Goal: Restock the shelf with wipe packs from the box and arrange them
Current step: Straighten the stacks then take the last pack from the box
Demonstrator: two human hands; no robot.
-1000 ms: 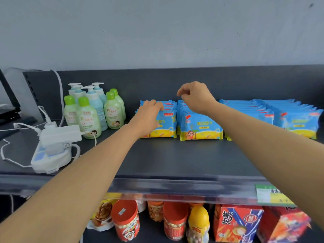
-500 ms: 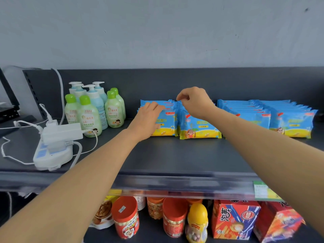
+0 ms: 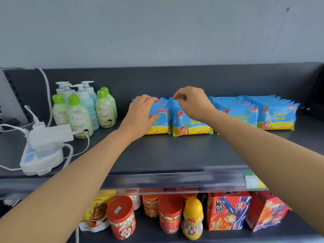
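Observation:
Four rows of blue and yellow wipe packs stand upright on the dark shelf [image 3: 175, 151]. My left hand [image 3: 142, 113] rests on the leftmost row [image 3: 161, 125], its fingers over the top edges and the thumb against the front pack. Curled fingertips of my right hand [image 3: 192, 104] pinch the top edge of a pack in the second row [image 3: 191, 127]. The third row [image 3: 242, 114] and fourth row [image 3: 277, 118] stand untouched to the right. The box is out of view.
Green and blue lotion bottles [image 3: 78, 118] stand left of the packs. A white power strip with an adapter and cables [image 3: 43, 151] lies at the front left. A clear price rail [image 3: 175, 179] edges the shelf. Below are red jars [image 3: 121, 216] and snack boxes [image 3: 228, 211].
My left hand has slid up so its fingers reach over the top of the leftmost row. My right hand stays at the top of the second row.

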